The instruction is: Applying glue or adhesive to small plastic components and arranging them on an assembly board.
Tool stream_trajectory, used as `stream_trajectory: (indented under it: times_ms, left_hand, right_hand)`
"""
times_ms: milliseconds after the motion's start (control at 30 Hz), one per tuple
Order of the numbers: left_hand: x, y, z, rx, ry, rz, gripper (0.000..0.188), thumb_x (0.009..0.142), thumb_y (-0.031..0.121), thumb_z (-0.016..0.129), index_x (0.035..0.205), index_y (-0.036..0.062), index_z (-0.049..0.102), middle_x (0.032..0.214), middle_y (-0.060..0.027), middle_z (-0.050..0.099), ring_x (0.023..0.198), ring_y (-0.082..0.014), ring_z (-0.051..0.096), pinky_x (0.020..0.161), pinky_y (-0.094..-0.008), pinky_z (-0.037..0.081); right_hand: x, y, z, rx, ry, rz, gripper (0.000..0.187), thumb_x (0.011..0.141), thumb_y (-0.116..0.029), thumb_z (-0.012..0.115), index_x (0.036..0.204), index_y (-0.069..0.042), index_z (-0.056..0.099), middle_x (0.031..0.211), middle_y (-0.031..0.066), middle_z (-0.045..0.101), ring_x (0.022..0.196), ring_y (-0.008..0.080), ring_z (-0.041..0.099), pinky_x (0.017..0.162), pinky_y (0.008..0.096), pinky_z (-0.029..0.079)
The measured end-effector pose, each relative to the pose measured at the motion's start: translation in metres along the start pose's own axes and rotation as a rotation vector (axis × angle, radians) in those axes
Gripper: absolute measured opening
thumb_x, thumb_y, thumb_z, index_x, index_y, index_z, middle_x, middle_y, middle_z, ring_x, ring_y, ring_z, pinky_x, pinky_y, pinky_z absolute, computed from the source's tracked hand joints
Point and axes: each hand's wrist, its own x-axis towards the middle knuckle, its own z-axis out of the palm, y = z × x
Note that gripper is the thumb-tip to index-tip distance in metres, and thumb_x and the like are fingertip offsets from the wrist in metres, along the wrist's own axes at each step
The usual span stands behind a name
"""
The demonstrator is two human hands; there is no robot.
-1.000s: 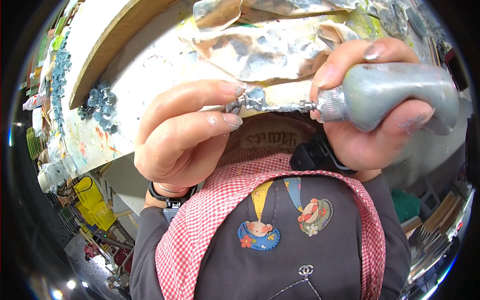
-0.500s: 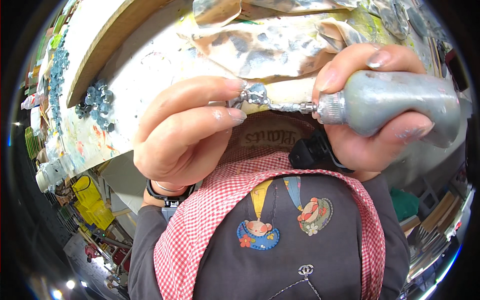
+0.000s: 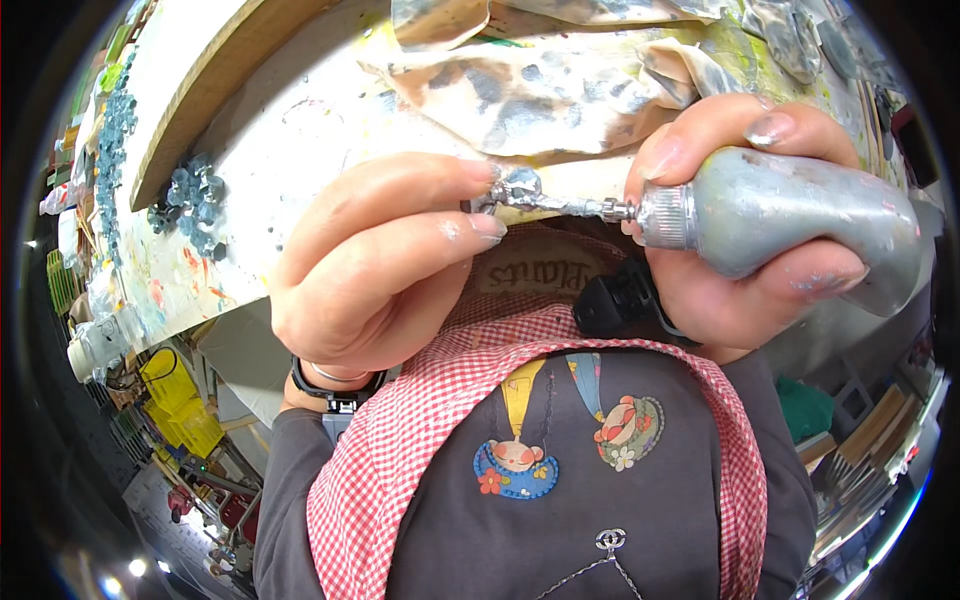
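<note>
Between its thumb and fingertips, my left hand [image 3: 370, 265] pinches a small shiny grey-blue piece [image 3: 522, 186], partly hidden by the fingers. My right hand [image 3: 705, 305] is wrapped round a soft grey squeeze bottle [image 3: 800, 205] lying nearly level. Its ribbed collar carries a thin metal nozzle [image 3: 618, 210] coated with grey paint, pointing left. The nozzle's tip reaches the small piece; whether it touches cannot be made out. Both hands are above the table's near edge, close to my red checked apron [image 3: 450, 385].
A curved-looking wooden strip [image 3: 185, 105] lies on the paint-spotted table. Beside it sits a cluster of small blue-grey pieces [image 3: 195, 200], with a row of more [image 3: 115, 150] farther left. A grey-stained cloth [image 3: 530, 105] lies beyond my hands. Yellow baskets [image 3: 185, 405] stand lower left.
Both hands have shifted very slightly to the right. The bottle's rear end has dipped a little, and the small piece has turned slightly in my left fingers.
</note>
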Motion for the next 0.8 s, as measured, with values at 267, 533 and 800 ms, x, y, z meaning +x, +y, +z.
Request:
stream_trajectory:
  times_ms: [267,533,800]
  left_hand:
    - [0.002,0.0,-0.002,0.017,-0.028,-0.014,0.03,0.057,-0.013,0.063,0.083,-0.001,0.062,0.085,-0.0171,0.061,0.077,-0.0252,0.061,0.067,-0.03,0.049]
    - [0.0,0.002,-0.006,-0.079,-0.032,-0.222,0.025,0.064,-0.014,0.062,0.087,-0.0057,0.058,0.087,-0.0186,0.059,0.076,-0.0221,0.06,0.064,-0.0261,0.051]
    - [0.001,0.008,-0.001,-0.354,0.081,-0.487,0.012,0.073,-0.008,0.058,0.085,-0.0077,0.057,0.079,-0.0166,0.059,0.056,-0.0166,0.059,0.048,-0.0224,0.05]
  right_hand:
    - [0.0,-0.008,-0.018,-0.01,-0.169,0.143,0.057,0.086,-0.054,0.028,0.108,-0.002,0.036,0.076,0.0193,0.052,0.047,0.0187,0.047,0.041,0.0271,0.041]
    - [0.0,-0.01,-0.016,-0.19,0.042,0.037,0.058,0.086,-0.055,0.029,0.107,-0.003,0.04,0.073,0.017,0.051,0.048,0.0184,0.043,0.04,0.0287,0.04]
    - [0.003,-0.006,-0.02,-0.059,-0.25,0.078,0.06,0.084,-0.057,0.032,0.107,-0.002,0.039,0.073,0.0178,0.052,0.049,0.0193,0.046,0.041,0.0274,0.042]
